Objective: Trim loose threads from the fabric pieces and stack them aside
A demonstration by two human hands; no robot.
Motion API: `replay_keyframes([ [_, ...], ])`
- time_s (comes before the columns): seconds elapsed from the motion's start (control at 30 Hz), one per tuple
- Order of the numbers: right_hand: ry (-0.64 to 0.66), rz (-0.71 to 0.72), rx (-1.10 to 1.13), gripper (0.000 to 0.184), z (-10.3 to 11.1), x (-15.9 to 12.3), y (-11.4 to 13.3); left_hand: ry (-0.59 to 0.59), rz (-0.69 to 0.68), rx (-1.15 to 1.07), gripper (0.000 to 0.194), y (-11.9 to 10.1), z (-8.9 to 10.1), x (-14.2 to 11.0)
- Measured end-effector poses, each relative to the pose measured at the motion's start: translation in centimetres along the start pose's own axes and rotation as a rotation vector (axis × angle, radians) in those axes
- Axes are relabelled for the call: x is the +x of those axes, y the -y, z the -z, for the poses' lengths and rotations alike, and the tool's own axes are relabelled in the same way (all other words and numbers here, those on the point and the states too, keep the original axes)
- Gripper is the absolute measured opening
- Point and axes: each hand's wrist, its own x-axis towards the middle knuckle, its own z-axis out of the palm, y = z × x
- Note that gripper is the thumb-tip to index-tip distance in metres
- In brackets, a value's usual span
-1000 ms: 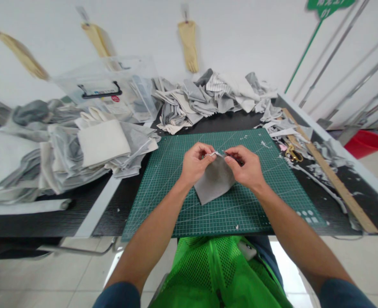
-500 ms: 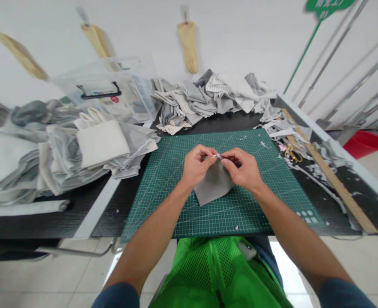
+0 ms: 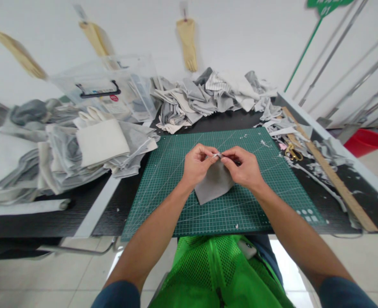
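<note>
Between my two hands hangs a grey piece of fabric [image 3: 212, 186], its lower corner resting over the green cutting mat [image 3: 163, 188]. My left hand [image 3: 199, 164] pinches the fabric's top edge, where a small whitish bit shows at the fingertips. Close beside it, my right hand [image 3: 243, 167] pinches the same edge with thumb and forefinger. Something dark shows under the right fingers, too hidden to name. The fingertips of both hands nearly meet.
Folded cloths [image 3: 103, 143] lie heaped at the left, before a clear plastic box [image 3: 111, 90]. More cloth [image 3: 201, 96] is piled along the back. At the right are a wooden ruler [image 3: 333, 177], gold-handled scissors [image 3: 293, 152] and fabric scraps [image 3: 320, 171]. A red bucket [image 3: 367, 142] stands beyond.
Both hands keep their pinch on the fabric's edge, with only a slight shift of the fingertips. The view has tilted very slightly.
</note>
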Motion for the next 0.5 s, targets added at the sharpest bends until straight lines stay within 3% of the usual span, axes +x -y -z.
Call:
replay_keyframes([
  [0.4,0.004,-0.019,-0.008,0.01,0.18,0.14,0.66,0.019,-0.105,0.147,0.025,0.69,0.47,-0.19],
  [0.5,0.0,-0.073,0.043,0.01,0.34,0.17,0.49,0.023,-0.198,0.273,0.023,0.53,0.68,-0.05],
])
